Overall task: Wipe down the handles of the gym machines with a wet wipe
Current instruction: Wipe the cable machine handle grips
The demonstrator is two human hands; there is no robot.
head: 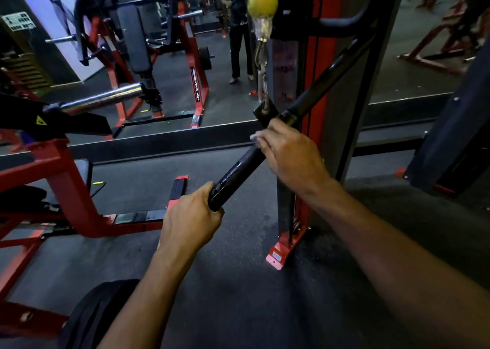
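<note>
Setting: dim gym floor of dark rubber matting point(238, 309), red-framed machines all round, mirror wall behind.
Task object: black cable-machine bar point(240, 169), hung slantwise from a carabiner and chain point(261, 73) beneath a yellow stopper ball point(262, 0); near end low at centre, far end rising to the right past the red and black upright point(315, 65).
Handling, as judged: rigid metal, no give under pressure; free to swing and twist on its single hanging point, so steadied at one end while rubbed. Glossy sheen on the near section, probably damp and somewhat slippery. Best held at the near end, away from the swivel plate.
Wet wipe point(254, 137): small pale scrap, soft and limp, mostly hidden; only an edge visible at the fingertips.
Left hand point(189, 224): closed round the bar's near end, fingers wrapped, knuckles up.
Right hand point(287, 153): curled over the bar just below the swivel plate, wipe pressed between fingers and bar.
Background: person's reflection point(238, 28) standing in the mirror; chrome sleeve of a plate-loaded machine point(103, 99) at left.
</note>
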